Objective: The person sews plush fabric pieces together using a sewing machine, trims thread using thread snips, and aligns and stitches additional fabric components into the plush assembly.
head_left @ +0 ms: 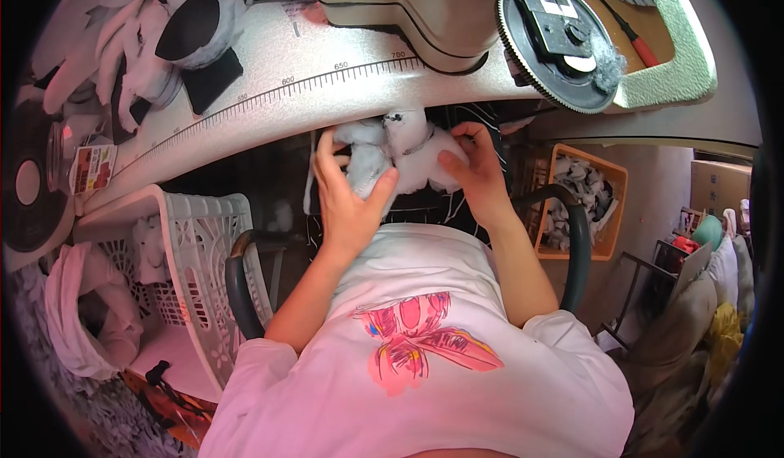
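A soft white plush piece [420, 154] is held in front of my body, just below the table's near edge. It looks like a small stuffed toy, with rounded lobes and a small dark mark near its top. My left hand [349, 197] curves around its left side, thumb on the near face and fingers at the far side. On the other side, my right hand [480, 172] grips it, thumb pressed on the front and fingers bent behind. Dark cloth [420, 213] lies beneath the plush. The fingertips behind it are partly hidden.
A pale machine [425, 9] with a toothed wheel [551, 42] stands on the scale-marked table [269, 103]. White and black fabric pieces [196, 29] pile at the far left. A white plastic basket [208, 254] stands left; an orange crate [581, 250] of plush pieces stands right.
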`<action>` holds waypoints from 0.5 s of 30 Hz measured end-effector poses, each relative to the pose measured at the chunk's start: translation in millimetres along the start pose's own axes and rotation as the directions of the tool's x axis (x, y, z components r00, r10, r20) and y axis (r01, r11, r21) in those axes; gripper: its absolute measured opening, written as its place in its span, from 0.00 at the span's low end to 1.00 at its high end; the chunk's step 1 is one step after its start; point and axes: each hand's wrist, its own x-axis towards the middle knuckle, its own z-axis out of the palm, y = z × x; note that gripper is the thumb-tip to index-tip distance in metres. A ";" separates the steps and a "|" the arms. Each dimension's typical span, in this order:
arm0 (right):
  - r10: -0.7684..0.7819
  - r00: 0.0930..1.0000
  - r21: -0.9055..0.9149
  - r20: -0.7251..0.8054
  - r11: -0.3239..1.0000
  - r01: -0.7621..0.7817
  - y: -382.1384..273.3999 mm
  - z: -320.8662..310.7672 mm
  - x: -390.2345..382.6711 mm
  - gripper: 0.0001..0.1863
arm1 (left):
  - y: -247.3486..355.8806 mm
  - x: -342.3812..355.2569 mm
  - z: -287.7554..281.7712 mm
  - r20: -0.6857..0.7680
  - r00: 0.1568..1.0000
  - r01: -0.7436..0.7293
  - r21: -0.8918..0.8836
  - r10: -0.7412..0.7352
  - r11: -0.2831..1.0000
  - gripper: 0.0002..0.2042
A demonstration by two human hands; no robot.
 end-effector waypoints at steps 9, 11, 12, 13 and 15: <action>-0.003 0.997 -0.230 -0.073 0.973 -0.014 22.3 -17.8 -16.6 0.29 | -7.5 2.2 -8.3 0.015 0.990 -0.141 0.211 0.141 0.967 0.19; 0.025 0.997 -0.367 -0.075 0.929 -0.051 25.3 -23.7 -16.0 0.31 | -5.9 0.6 -6.7 0.016 0.998 -0.058 0.212 0.056 0.976 0.19; -0.092 0.988 -0.378 -0.127 0.925 0.038 25.1 -32.1 -11.9 0.31 | -1.9 4.8 -9.1 -0.039 0.973 -0.204 0.325 0.228 0.924 0.20; -0.207 0.962 -0.394 -0.181 0.911 0.122 19.0 -31.3 -6.6 0.32 | 2.5 7.2 -12.2 -0.069 0.915 -0.330 0.438 0.397 0.836 0.21; -0.047 0.894 0.089 -0.445 0.991 0.096 3.4 -48.4 8.4 0.24 | 15.7 13.0 -18.9 -0.011 0.942 -0.309 0.366 0.337 0.877 0.23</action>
